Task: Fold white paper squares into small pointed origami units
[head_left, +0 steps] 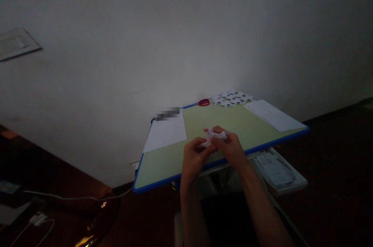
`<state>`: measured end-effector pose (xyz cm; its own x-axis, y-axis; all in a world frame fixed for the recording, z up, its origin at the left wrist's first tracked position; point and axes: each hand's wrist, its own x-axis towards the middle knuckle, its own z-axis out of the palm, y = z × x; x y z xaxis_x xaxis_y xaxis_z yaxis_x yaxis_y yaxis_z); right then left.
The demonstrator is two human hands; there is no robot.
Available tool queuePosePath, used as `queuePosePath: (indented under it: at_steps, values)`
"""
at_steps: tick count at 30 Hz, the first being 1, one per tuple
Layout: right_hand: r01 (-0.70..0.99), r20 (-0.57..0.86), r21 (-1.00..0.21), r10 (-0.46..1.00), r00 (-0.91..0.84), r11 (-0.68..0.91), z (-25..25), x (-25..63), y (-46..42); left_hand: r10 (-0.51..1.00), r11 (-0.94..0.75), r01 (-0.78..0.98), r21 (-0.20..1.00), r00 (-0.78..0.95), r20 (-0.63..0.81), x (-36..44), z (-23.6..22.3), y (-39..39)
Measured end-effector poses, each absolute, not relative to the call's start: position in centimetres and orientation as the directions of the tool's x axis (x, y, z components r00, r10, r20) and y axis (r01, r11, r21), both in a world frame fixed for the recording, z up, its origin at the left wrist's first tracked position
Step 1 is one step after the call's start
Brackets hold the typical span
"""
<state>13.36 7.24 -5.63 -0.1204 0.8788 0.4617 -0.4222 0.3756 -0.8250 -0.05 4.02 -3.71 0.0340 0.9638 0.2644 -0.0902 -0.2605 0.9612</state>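
A small piece of folded white paper (217,135) is held between my two hands, just above the near part of the table. My left hand (194,155) pinches its left side. My right hand (230,148) grips the right side, with the thumb in front and fingers behind. The two thumbs come close together at the paper's lower edge. Its folds look pointed, but their exact shape is partly covered by my fingers.
The pale green table (215,116) has a blue rim and stands against a wall. On it lie a white sheet (167,132), red-handled scissors (204,102), several folded paper pieces (231,98) and a paper stack (274,114). An open drawer (276,171) juts out below right.
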Motion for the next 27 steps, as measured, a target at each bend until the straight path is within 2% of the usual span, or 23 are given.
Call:
queuePosePath:
  at_steps: [5,12,19,22,27]
  values:
    - [-0.310,0.461,-0.868,0.862,-0.211,0.389,-5.2,13.8,6.8,0.972,-0.206,-0.064,0.976,0.103,0.212,0.1,-3.7,3.9]
    - [-0.398,0.382,-0.855,0.923,-0.050,0.332,-5.6,12.7,6.9,0.956,-0.292,-0.175,0.940,-0.027,0.292,-0.1,-4.1,4.1]
    - [-0.424,0.458,-0.789,0.886,0.075,0.444,-4.7,10.3,5.4,0.912,-0.405,-0.313,0.859,-0.200,0.357,0.3,-4.1,4.3]
    - [-0.431,0.473,-0.772,0.875,0.102,0.468,-5.0,9.4,5.3,0.897,-0.433,-0.373,0.821,-0.266,0.353,0.7,-4.2,4.6]
    - [-0.498,0.413,-0.754,0.899,0.147,0.428,-5.7,8.9,5.8,0.899,-0.420,-0.399,0.815,-0.304,0.315,0.8,-4.4,5.0]
